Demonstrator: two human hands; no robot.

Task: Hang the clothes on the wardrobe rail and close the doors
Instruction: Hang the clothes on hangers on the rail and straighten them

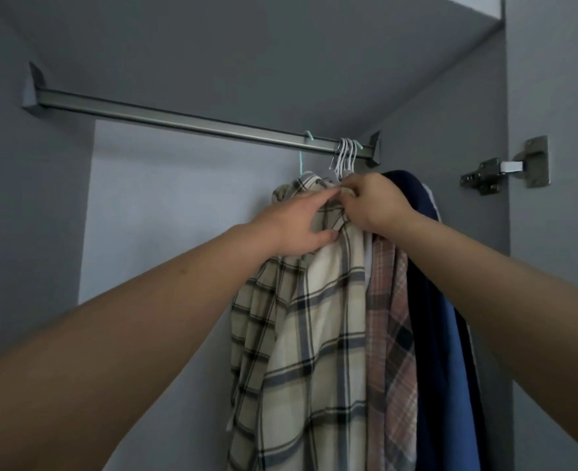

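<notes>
A metal wardrobe rail (185, 122) runs from upper left to the right side wall. A cream plaid shirt (314, 334) hangs from a pale green hanger (306, 144) hooked on the rail. My left hand (298, 226) grips the shirt's shoulder just below the collar. My right hand (376, 202) pinches the collar at the top. To the right hang a pink plaid shirt (393, 317) and dark blue garments (440, 317) on white hangers (345, 156) bunched at the rail's right end.
Grey wardrobe walls enclose the space, with a shelf above the rail. A metal door hinge (505, 169) sits on the right side panel. The left stretch of the rail carries no hangers.
</notes>
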